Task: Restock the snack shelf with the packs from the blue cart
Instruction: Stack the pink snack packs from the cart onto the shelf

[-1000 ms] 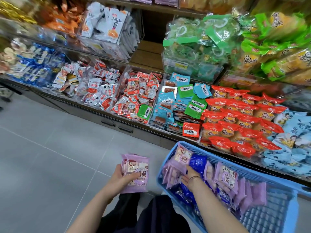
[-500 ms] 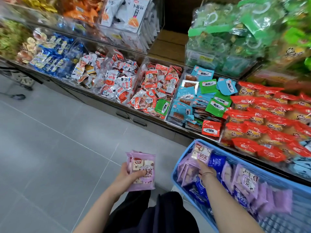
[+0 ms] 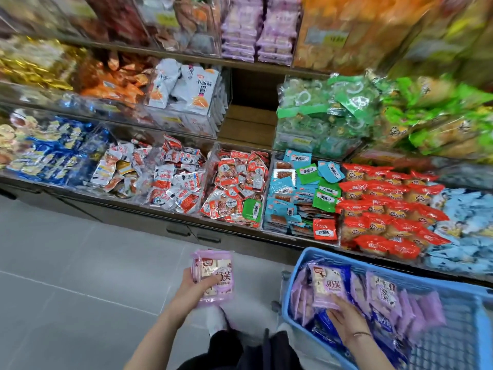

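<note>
Left hand [image 3: 196, 287] curled round stack of purple packs [image 3: 216, 276], thumb across front, held over floor, short of snack shelf [image 3: 248, 121]. Matching purple shelf packs [image 3: 256, 30] in top row, well above.

Right hand [image 3: 346, 320] down in blue cart [image 3: 287, 297], fingers pinching lower edge of single purple pack [image 3: 326, 287], which tilts up among others.

Risks:
- Glossy stack may fan and slide from left grip if more added.
- Edge pinch may let single pack flop back.
- High reach with full hand may knock neighbouring bags.
- Packs may land in wrong bin.
</note>
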